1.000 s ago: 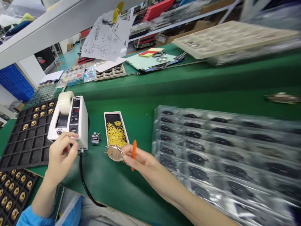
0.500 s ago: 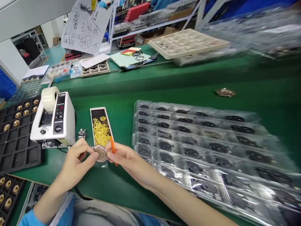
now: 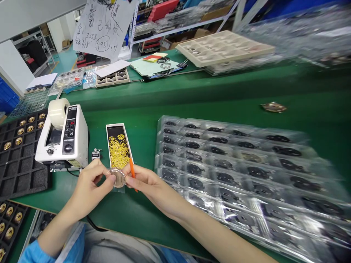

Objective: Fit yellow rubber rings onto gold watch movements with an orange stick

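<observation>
A round, shiny watch case (image 3: 119, 179) is held up between my two hands, in front of the box of yellow rings. My left hand (image 3: 91, 184) pinches its left rim between thumb and finger. On the opposite side, my right hand (image 3: 145, 182) grips the right rim with its fingertips. A thin orange stick (image 3: 132, 171) is also tucked in the fingers of my right hand, pointing up. Clear film (image 3: 120, 189) shows just below the watch case. Just beyond stands the narrow white box (image 3: 126, 137) with many loose yellow rings (image 3: 119, 151).
Left of my hands stand a white tape dispenser (image 3: 78, 146), a small counter (image 3: 96, 153) and a black compartment tray (image 3: 27, 160). To the right spread clear plastic trays (image 3: 203, 153) with dark parts. A metallic piece (image 3: 274, 106) lies behind them; a beige tray (image 3: 225, 47) rests on the rear ledge.
Both hands keep their hold on the watch case and barely move. The whole view has shifted slightly.
</observation>
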The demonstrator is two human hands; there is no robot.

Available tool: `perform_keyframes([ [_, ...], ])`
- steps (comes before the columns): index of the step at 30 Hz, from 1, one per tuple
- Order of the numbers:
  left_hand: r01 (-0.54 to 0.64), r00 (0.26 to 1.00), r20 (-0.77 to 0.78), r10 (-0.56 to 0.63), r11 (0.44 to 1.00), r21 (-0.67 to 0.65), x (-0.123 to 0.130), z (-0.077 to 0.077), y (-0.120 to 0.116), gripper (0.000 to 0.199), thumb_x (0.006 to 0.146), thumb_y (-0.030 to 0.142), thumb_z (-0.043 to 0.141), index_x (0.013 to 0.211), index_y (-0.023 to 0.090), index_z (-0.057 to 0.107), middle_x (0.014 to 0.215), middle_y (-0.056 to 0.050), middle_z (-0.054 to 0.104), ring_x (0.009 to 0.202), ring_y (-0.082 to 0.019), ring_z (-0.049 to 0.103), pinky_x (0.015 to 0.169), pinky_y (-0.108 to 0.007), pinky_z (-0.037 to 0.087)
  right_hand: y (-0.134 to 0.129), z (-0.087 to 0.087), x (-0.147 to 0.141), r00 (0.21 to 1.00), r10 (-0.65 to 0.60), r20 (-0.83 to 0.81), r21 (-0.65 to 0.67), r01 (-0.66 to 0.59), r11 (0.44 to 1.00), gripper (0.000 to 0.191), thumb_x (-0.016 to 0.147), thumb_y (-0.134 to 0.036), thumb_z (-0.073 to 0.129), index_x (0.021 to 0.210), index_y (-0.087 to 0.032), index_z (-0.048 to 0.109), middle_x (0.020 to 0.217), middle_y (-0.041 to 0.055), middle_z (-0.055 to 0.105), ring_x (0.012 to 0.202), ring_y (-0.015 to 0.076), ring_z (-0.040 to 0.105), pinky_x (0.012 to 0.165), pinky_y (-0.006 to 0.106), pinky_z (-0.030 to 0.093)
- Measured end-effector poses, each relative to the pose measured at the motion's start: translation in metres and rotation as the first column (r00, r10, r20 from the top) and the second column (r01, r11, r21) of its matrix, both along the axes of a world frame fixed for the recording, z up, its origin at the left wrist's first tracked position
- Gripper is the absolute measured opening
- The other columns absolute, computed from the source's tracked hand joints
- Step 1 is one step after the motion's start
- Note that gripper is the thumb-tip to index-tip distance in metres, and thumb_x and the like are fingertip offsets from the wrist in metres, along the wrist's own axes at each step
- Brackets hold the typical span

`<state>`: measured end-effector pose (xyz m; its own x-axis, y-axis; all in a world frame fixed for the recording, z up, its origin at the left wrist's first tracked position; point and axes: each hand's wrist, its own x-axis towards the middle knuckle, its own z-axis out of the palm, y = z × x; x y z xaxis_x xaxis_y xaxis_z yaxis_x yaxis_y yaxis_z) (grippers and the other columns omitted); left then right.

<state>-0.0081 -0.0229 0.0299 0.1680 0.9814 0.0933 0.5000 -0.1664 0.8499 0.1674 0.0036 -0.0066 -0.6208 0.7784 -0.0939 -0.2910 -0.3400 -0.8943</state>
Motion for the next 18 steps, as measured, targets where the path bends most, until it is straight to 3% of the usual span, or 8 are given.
perform_keyframes([
  [3, -0.018, 0.99, -0.134, 0.033, 0.994, 0.108, 0.003, -0.002, -0.002, 0.023, 0.087, 0.022, 0.054, 0.064, 0.018, 0.054, 0.068, 0.003, 0.043, 0.06, -0.01, 0.043, 0.055, -0.022, 0.033, 0.0, -0.001, 0.0, 1.0, -0.001, 0.006, 0.019, 0.001, 1.0, 0.04, 0.078, -0.055, 0.069, 0.076, -0.019, 0.053, 0.073, -0.0029, 0.048, 0.07, 0.0126, 0.041, 0.07, 0.025, 0.033],
  [5, -0.064, 0.953, -0.276, 0.125, 0.974, 0.218, 0.003, -0.002, -0.005, 0.021, 0.086, 0.022, 0.056, 0.066, 0.018, 0.052, 0.07, 0.003, 0.045, 0.061, -0.011, 0.047, 0.055, -0.023, 0.035, 0.001, -0.002, 0.0, 1.0, -0.014, 0.014, 0.015, 0.013, 1.0, 0.039, 0.078, -0.055, 0.069, 0.076, -0.019, 0.053, 0.073, -0.0027, 0.048, 0.07, 0.013, 0.042, 0.071, 0.025, 0.034],
  [8, -0.155, 0.857, -0.39, 0.337, 0.89, 0.428, -0.001, -0.002, -0.008, 0.012, 0.084, 0.022, 0.061, 0.076, 0.018, 0.053, 0.075, 0.001, 0.049, 0.063, -0.012, 0.051, 0.055, -0.024, 0.037, 0.001, -0.004, 0.001, 0.999, -0.027, 0.029, -0.021, 0.028, 0.999, 0.04, 0.076, -0.056, 0.071, 0.077, -0.02, 0.053, 0.075, -0.002, 0.05, 0.072, 0.0138, 0.043, 0.071, 0.026, 0.034],
  [10, -0.163, 0.871, -0.314, 0.378, 0.825, 0.541, -0.004, -0.003, -0.008, 0.004, 0.085, 0.016, 0.06, 0.083, 0.018, 0.056, 0.079, 0.0, 0.052, 0.069, -0.013, 0.056, 0.059, -0.025, 0.042, 0.002, -0.004, 0.001, 0.999, -0.024, 0.03, -0.035, 0.025, 0.999, 0.041, 0.076, -0.056, 0.071, 0.077, -0.02, 0.053, 0.074, -0.0021, 0.049, 0.071, 0.0134, 0.043, 0.07, 0.025, 0.034],
  [12, -0.11, 0.942, -0.2, 0.268, 0.814, 0.57, -0.005, -0.005, -0.007, 0.007, 0.086, 0.013, 0.059, 0.089, 0.019, 0.061, 0.09, -0.004, 0.058, 0.082, -0.015, 0.061, 0.071, -0.027, 0.049, 0.002, -0.004, 0.001, 1.0, -0.009, 0.017, -0.036, 0.009, 0.999, 0.041, 0.075, -0.056, 0.071, 0.077, -0.019, 0.054, 0.074, -0.0023, 0.049, 0.071, 0.0133, 0.043, 0.071, 0.025, 0.034],
  [14, 0.002, 0.989, -0.128, 0.078, 0.849, 0.528, -0.001, -0.009, -0.003, 0.008, 0.084, 0.017, 0.063, 0.092, 0.02, 0.066, 0.106, -0.008, 0.062, 0.099, -0.019, 0.062, 0.084, -0.033, 0.051, 0.001, -0.004, 0.0, 1.0, 0.018, -0.007, -0.048, -0.018, 0.999, 0.041, 0.075, -0.056, 0.072, 0.077, -0.019, 0.055, 0.074, -0.0019, 0.05, 0.073, 0.0138, 0.045, 0.073, 0.025, 0.035],
  [18, 0.188, 0.981, -0.054, -0.185, 0.861, 0.472, 0.008, -0.011, 0.0, 0.018, 0.08, 0.036, 0.069, 0.09, 0.02, 0.066, 0.113, -0.012, 0.066, 0.108, -0.025, 0.063, 0.1, -0.046, 0.045, -0.012, -0.006, -0.004, 0.996, 0.068, -0.064, -0.149, -0.077, 0.986, 0.046, 0.069, -0.057, 0.077, 0.072, -0.018, 0.052, 0.07, -0.0029, 0.046, 0.068, 0.0116, 0.043, 0.066, 0.023, 0.035],
])
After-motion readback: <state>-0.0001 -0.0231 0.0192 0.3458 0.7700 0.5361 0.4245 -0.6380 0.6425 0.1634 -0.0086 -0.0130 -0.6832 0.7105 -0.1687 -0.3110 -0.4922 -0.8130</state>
